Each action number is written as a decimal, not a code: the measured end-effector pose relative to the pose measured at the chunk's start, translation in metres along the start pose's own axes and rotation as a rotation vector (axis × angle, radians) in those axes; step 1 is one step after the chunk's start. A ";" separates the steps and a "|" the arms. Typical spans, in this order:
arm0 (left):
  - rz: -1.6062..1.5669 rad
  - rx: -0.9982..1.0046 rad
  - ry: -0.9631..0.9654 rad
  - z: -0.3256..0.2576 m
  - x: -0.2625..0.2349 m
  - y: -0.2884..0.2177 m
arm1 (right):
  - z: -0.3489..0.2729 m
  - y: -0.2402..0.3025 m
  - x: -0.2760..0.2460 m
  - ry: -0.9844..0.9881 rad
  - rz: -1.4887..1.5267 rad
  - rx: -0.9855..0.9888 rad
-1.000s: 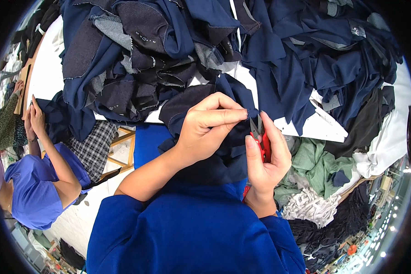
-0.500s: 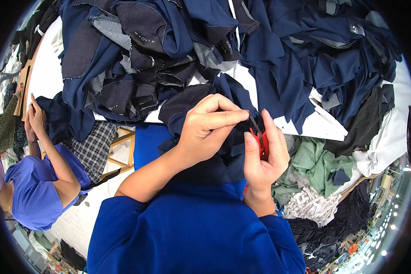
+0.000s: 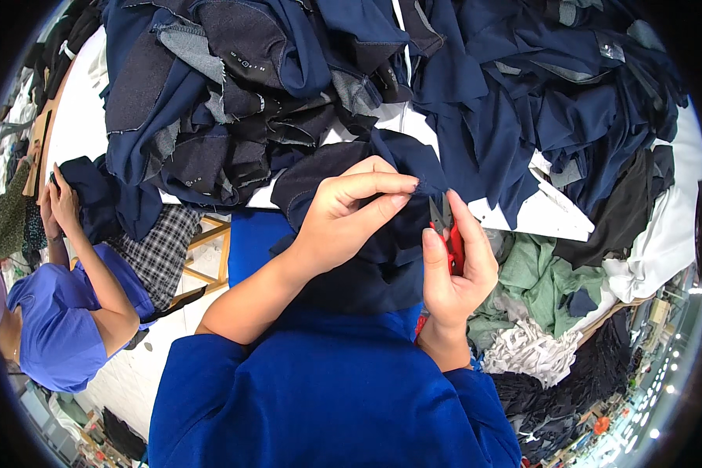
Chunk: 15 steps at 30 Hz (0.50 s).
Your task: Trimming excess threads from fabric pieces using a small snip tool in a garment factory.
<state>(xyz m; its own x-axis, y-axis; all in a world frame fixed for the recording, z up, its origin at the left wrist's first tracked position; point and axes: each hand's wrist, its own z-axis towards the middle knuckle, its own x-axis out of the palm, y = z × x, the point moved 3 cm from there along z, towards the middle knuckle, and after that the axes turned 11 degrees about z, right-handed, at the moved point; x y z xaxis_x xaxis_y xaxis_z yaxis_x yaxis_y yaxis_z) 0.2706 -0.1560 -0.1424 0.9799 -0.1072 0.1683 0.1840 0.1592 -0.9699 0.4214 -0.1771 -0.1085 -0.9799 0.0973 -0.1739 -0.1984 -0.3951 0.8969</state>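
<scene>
Between the thumb and forefinger of my left hand (image 3: 355,210) an edge of dark navy fabric (image 3: 405,156) is pinched. The piece hangs down over my lap and its upper part rests against the white table edge. In my right hand (image 3: 460,269) sits a pair of red-handled thread snips (image 3: 454,246), held between thumb and fingers. Their dark blades point upward and stand apart, just right of the pinched edge. Whether a thread lies between the blades is too small to tell.
A heap of navy garment pieces (image 3: 234,101) covers the white table (image 3: 78,117), with another navy pile (image 3: 522,101) at the right. Green cloth (image 3: 542,273) and white fabric strips (image 3: 530,351) lie by my right arm. A co-worker in a purple top (image 3: 62,327) handles navy cloth on the left.
The snips' blades have parted and my right hand has moved slightly right and down. My left hand has shifted slightly left and up with the fabric edge.
</scene>
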 end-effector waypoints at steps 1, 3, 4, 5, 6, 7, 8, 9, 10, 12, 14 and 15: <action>0.000 -0.016 0.014 0.000 0.000 -0.001 | 0.001 0.002 0.001 0.028 -0.015 -0.015; 0.002 -0.034 0.027 0.001 -0.001 -0.002 | 0.002 0.003 0.001 0.042 -0.025 0.001; 0.022 -0.042 0.045 0.001 -0.002 -0.003 | 0.002 0.003 0.001 0.054 -0.037 0.016; 0.043 -0.050 0.063 0.002 -0.002 -0.005 | 0.002 0.002 0.001 0.054 -0.038 0.017; 0.043 -0.051 0.062 0.002 -0.003 -0.006 | 0.001 0.001 0.001 0.043 -0.016 0.022; 0.032 -0.073 0.074 0.003 -0.003 -0.008 | 0.001 0.000 0.000 0.033 0.006 0.027; 0.021 -0.094 0.085 0.003 -0.003 -0.010 | 0.001 0.000 -0.001 0.034 0.006 0.029; 0.021 -0.095 0.084 0.004 -0.004 -0.012 | 0.001 0.000 -0.003 0.044 0.016 0.052; 0.051 -0.111 0.106 0.005 -0.005 -0.014 | 0.000 -0.001 -0.003 0.056 0.028 0.076; 0.083 -0.128 0.128 0.005 -0.006 -0.015 | 0.001 0.000 -0.002 0.064 0.028 0.074; 0.185 -0.058 0.136 0.006 -0.006 -0.017 | 0.001 0.001 -0.003 0.068 0.021 0.073; 0.184 -0.059 0.138 0.007 -0.006 -0.017 | 0.002 0.001 -0.003 0.070 0.029 0.077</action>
<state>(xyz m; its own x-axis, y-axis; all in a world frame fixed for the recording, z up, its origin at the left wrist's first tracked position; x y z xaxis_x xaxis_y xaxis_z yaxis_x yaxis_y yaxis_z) 0.2623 -0.1512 -0.1252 0.9759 -0.2156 -0.0340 -0.0057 0.1308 -0.9914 0.4242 -0.1760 -0.1065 -0.9847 0.0221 -0.1728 -0.1705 -0.3254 0.9301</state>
